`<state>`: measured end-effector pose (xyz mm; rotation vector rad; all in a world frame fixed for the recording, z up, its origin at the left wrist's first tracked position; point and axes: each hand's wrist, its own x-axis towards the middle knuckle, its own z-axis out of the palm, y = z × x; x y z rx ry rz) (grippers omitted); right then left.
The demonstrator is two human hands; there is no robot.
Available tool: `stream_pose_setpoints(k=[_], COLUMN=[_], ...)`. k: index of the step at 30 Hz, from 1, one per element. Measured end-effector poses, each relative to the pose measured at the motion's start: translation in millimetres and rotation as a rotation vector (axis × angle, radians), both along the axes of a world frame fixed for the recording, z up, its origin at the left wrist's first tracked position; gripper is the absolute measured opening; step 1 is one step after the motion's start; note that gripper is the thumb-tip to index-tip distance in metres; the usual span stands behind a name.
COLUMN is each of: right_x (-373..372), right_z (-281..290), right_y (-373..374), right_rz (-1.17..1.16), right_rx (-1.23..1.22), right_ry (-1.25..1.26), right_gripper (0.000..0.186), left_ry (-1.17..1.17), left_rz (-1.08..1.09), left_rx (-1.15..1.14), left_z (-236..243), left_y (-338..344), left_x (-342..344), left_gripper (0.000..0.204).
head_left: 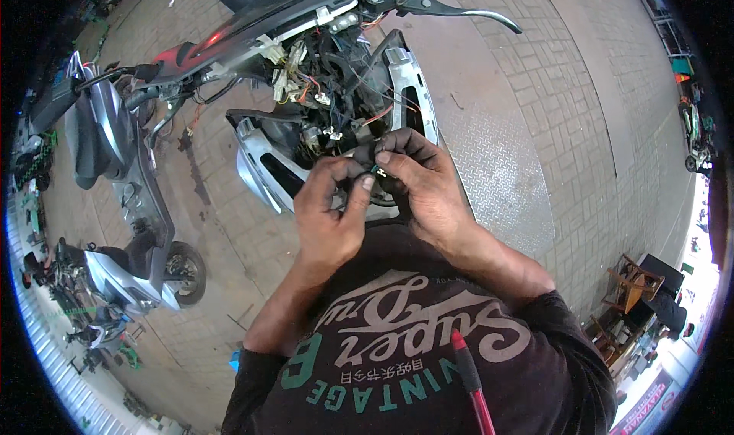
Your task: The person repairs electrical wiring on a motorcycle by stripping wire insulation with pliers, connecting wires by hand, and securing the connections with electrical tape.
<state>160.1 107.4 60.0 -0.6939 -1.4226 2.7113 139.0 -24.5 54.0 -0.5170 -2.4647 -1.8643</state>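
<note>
Both of my hands meet in front of my chest, over the opened front of a motor scooter. My left hand (330,207) pinches with thumb and index finger. My right hand (428,176) is closed opposite it, fingers curled and thumb pressed in. Between the fingertips shows a thin wire end (379,170) with a greenish and a whitish bit; its exact form is too small to make out. Just beyond my hands hangs a bundle of exposed wires and pale connectors (289,74). One white connector (331,134) lies close to my left fingers.
Silver front panels (413,91) flank the wiring, with the handlebar (267,30) and a brake lever (478,14) above. Another scooter (138,198) stands at left. A metal tread plate (497,175) lies on the paving at right, and wooden stools (633,284) stand farther right.
</note>
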Motion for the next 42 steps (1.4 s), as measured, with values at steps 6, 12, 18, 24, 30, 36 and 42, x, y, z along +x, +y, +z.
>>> stream_pose_setpoints(k=[6, 12, 18, 24, 30, 36, 42], right_x=[6, 4, 0, 3, 2, 5, 20], right_z=[22, 50, 76, 68, 65, 59, 41], right_y=[16, 42, 37, 36, 34, 27, 28], right_rz=[0.131, 0.592, 0.664, 0.687, 0.698, 0.625, 0.410], right_rx=[-0.030, 0.221, 0.362, 0.673, 0.747, 0.953, 1.297], right_ry=[-0.065, -0.021, -0.125, -0.011, 0.007, 0.083, 0.471], right_gripper=[0.009, 0.012, 0.009, 0.010, 0.024, 0.024, 0.021], left_ry=[-0.032, 0.400, 0.733, 0.872, 0.979, 0.895, -0.464], left_rz=[-0.151, -0.570, -0.662, -0.642, -0.663, -0.568, -0.491], left_rx=[0.086, -0.318, -0.378, -0.475, -0.476, -0.459, -0.004], left_z=[-16, 52, 57, 60, 59, 38, 33], left_y=[-28, -25, -30, -27, -32, -40, -44], left_x=[7, -38, -43, -41, -45, -43, -34], left_gripper=[0.022, 0.038, 0.027, 0.022, 0.018, 0.016, 0.017])
